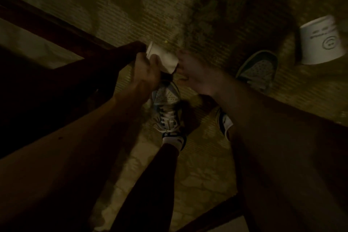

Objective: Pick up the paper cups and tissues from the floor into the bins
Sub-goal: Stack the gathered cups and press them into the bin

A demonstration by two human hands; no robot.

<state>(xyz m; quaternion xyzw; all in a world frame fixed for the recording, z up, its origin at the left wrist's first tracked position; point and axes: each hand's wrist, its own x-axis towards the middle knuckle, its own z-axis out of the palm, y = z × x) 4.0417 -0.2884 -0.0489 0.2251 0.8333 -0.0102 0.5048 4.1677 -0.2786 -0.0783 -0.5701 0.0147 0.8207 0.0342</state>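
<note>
Now, paper cup [162,58]: off the floor [131,15], between both hands, slanting, with its rim far-left and its base near-right.
Left hand [145,70]: fingers curled round the cup's side.
Right hand [195,74]: at the base end, too blurred to tell its grip.
Second cup [320,41]: far right, closer to the right hand.

The white container [320,41] carries blurred lines of print and a round face-like mark, none of it legible.

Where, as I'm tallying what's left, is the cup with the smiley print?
In the head view the smiley cup sits at the far right edge, past the right shoe, apart from the plain cup in the left hand.
</note>
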